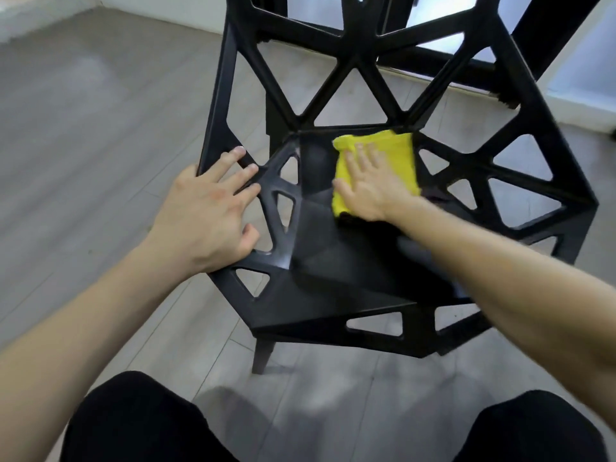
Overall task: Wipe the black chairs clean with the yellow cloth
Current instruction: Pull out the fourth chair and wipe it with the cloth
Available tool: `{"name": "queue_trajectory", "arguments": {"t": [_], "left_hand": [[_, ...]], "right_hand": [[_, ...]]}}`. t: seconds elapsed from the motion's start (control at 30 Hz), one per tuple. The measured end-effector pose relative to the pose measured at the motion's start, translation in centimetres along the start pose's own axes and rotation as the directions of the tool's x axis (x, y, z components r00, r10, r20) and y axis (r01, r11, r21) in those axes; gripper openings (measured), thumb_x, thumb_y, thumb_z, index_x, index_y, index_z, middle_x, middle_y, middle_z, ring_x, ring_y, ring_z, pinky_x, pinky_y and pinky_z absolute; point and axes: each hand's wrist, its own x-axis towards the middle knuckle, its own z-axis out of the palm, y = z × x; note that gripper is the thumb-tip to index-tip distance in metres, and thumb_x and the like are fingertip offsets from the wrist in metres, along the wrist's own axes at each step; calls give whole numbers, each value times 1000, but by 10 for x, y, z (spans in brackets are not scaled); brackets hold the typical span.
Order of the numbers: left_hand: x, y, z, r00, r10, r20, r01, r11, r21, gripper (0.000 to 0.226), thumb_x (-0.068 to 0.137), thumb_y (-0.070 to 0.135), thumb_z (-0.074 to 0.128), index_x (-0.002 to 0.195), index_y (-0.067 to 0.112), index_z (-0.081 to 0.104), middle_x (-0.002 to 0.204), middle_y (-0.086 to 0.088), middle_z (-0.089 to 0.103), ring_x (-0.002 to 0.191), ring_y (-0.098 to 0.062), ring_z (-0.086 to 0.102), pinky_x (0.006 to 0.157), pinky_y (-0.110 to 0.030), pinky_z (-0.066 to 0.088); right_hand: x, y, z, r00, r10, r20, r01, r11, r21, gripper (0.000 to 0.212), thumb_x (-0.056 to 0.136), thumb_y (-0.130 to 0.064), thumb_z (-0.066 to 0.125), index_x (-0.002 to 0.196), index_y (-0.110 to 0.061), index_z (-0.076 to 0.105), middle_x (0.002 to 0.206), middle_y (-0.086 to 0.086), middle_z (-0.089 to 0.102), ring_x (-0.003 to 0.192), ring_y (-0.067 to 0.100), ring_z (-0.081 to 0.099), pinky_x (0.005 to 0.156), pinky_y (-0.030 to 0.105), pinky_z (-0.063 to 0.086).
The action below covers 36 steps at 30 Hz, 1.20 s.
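Observation:
A black chair (333, 261) with a frame of triangular openings fills the middle of the head view, its seat facing me. The folded yellow cloth (396, 151) lies on the back part of the seat, near where seat and backrest meet. My right hand (370, 185) presses flat on the cloth with fingers spread. My left hand (206, 211) grips the chair's left rim, fingers over the edge and thumb on the inside.
Grey wood-look floor (100, 128) surrounds the chair. Black legs or frame of other furniture (533, 31) stand behind the backrest, next to a white wall base. My knees in black trousers (140, 421) are at the bottom edge.

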Motion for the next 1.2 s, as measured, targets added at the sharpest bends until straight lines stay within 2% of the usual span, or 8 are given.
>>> {"name": "queue_trajectory", "arguments": {"t": [0.17,0.27,0.37,0.57,0.73,0.83,1.0,1.2], "left_hand": [[1,0,-2,1000,11,15,-12,1000,7,70,90,51,43,142,14,70,161,-5,55,162,-28,28,95,-48,44],[0,0,-2,1000,2,10,-2,1000,8,70,90,51,42,143,15,70,162,-5,54,163,-27,27,92,-47,46],[2,1,-1,1000,-4,1,4,1000,-8,69,89,50,43,141,15,71,161,-5,55,162,-26,28,90,-46,48],[-2,0,1,1000,8,0,-8,1000,-10,72,91,52,38,143,14,70,162,-6,54,162,-27,30,86,-46,47],[-1,1,1,1000,1,-12,-1,1000,-3,71,90,51,40,142,15,70,162,-5,54,162,-26,30,91,-48,47],[0,0,-2,999,51,-10,-50,996,73,71,89,53,44,141,13,71,159,-9,57,160,-32,34,122,-68,25],[-2,1,-2,1000,25,-3,-25,997,78,75,88,55,41,145,13,68,162,-9,53,162,-32,30,122,-68,23],[-1,4,-7,1000,-8,9,8,999,40,74,85,54,46,143,15,70,162,-4,55,162,-27,29,115,-59,34]], "right_hand": [[-84,-57,-5,898,-440,-1,432,883,183,81,101,-68,13,171,-29,10,179,5,1,165,23,-2,133,44,1],[-75,29,-3,953,-297,62,287,948,136,103,84,-96,1,170,-39,6,179,-5,2,165,15,-5,133,39,-6],[-44,69,-6,999,-41,22,39,997,73,91,96,-83,8,171,-31,6,179,2,2,165,21,-7,133,43,-3],[-61,-7,-1,941,-338,4,330,923,198,62,114,-49,26,171,-26,16,178,2,9,165,19,-1,133,37,-2],[-32,47,-1,998,-55,-26,57,995,87,65,112,-52,23,171,-25,15,178,6,11,165,24,-1,133,43,0],[-60,-6,-1,967,-252,24,247,960,134,63,115,-47,23,171,-22,11,179,7,7,165,23,-3,133,40,-3],[-101,-16,-2,810,-585,-42,578,783,231,67,108,-64,20,169,-40,12,178,-10,4,164,9,-6,132,33,-7],[46,-47,-3,988,-129,-89,144,970,195,73,107,-62,17,171,-28,4,179,4,-1,165,24,-6,133,51,1]]}}
